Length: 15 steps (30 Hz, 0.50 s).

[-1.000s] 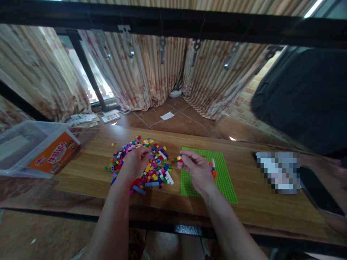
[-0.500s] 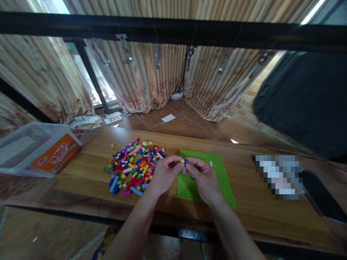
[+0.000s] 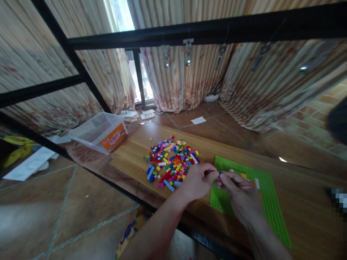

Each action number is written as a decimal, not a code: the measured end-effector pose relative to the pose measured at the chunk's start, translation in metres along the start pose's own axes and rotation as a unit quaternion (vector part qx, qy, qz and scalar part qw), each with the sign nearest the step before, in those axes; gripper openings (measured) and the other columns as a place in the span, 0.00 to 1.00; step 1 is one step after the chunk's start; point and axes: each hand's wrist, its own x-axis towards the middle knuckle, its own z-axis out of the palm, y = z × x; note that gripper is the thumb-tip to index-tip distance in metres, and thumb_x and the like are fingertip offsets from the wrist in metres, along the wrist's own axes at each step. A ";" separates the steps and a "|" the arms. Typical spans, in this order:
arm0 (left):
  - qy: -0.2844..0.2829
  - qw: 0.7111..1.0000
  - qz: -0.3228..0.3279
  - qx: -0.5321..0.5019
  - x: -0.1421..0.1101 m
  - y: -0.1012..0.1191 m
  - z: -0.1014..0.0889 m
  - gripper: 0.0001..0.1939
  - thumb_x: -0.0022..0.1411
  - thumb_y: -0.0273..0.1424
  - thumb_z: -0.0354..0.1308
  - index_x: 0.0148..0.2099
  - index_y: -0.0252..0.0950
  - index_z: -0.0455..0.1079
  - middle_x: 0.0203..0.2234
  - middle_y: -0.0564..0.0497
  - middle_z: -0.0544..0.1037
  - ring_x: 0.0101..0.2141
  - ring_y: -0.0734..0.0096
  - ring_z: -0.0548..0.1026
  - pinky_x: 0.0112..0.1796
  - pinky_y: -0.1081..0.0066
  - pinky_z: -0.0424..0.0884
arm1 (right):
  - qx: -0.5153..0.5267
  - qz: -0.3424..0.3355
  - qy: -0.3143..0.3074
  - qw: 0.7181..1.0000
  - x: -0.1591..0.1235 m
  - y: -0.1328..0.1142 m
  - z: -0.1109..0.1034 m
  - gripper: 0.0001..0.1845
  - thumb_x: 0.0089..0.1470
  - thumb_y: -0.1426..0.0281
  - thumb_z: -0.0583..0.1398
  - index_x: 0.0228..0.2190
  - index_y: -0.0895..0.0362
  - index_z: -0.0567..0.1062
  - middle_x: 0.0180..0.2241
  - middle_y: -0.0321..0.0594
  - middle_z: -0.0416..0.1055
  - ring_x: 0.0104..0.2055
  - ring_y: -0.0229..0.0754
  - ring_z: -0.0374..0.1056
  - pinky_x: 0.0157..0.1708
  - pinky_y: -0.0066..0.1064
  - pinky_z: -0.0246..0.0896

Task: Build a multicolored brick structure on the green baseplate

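My left hand [image 3: 199,180] and my right hand [image 3: 244,193] meet fingertip to fingertip over the left part of a green studded baseplate [image 3: 273,202]. Pinched between them is a small blue building brick [image 3: 221,173], mostly covered by the fingers. Both hands are closed on it; whether a yellow piece is still joined to it is hard to make out. Behind my right hand, a yellow brick [image 3: 244,176] and a white brick [image 3: 257,183] show on the baseplate, partly hidden.
Left of the hands lies a ring-shaped pile of many-coloured bricks [image 3: 165,175] on the wooden table [image 3: 132,159]. A clear plastic box [image 3: 86,139] with an orange label stands past the table's left end. A black metal rail [image 3: 162,39] crosses above the far side.
The view has swung to the left, so table and hands appear further right. Both hands keep their pinch together above the baseplate; the yellow piece seen earlier beside the blue one is now mostly hidden.
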 end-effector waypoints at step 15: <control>0.102 0.953 0.004 0.285 0.001 0.005 -0.071 0.12 0.62 0.29 0.53 0.27 0.35 0.73 0.20 0.52 0.74 0.24 0.72 0.68 0.28 0.73 0.60 | 0.019 0.076 0.006 0.997 0.000 0.011 0.009 0.17 0.40 0.57 0.72 0.28 0.56 0.81 0.30 0.43 0.79 0.29 0.40 0.74 0.30 0.31 0.73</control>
